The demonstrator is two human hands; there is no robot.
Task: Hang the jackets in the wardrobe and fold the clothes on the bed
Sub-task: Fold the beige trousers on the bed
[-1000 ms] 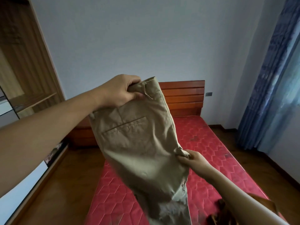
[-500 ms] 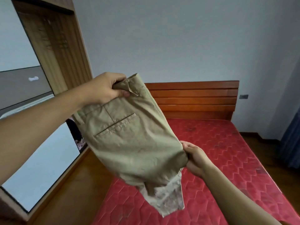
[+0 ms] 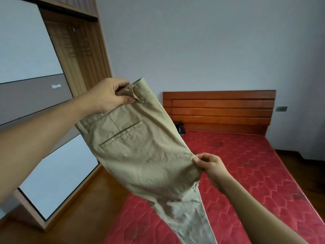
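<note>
Turned further left than half a second ago, bringing more of the tall brown wooden wardrobe (image 3: pixel 82 55) into view; same grip. Curled tight round the waistband corner of the crumpled khaki cotton trousers (image 3: pixel 140 155): fingers (image 3: pixel 129 99) of the left hand (image 3: pixel 109 95). Pinching the seat seam lower down: fingers (image 3: pixel 198 160) of the right hand (image 3: pixel 212 165), likely stretching the cloth flat for folding. Held in the air above the red quilted bed (image 3: pixel 255 173). Cut off below: trouser hems. Unidentifiable: small dark object (image 3: pixel 180 126) against the slatted reddish wooden headboard (image 3: pixel 219 110).
</note>
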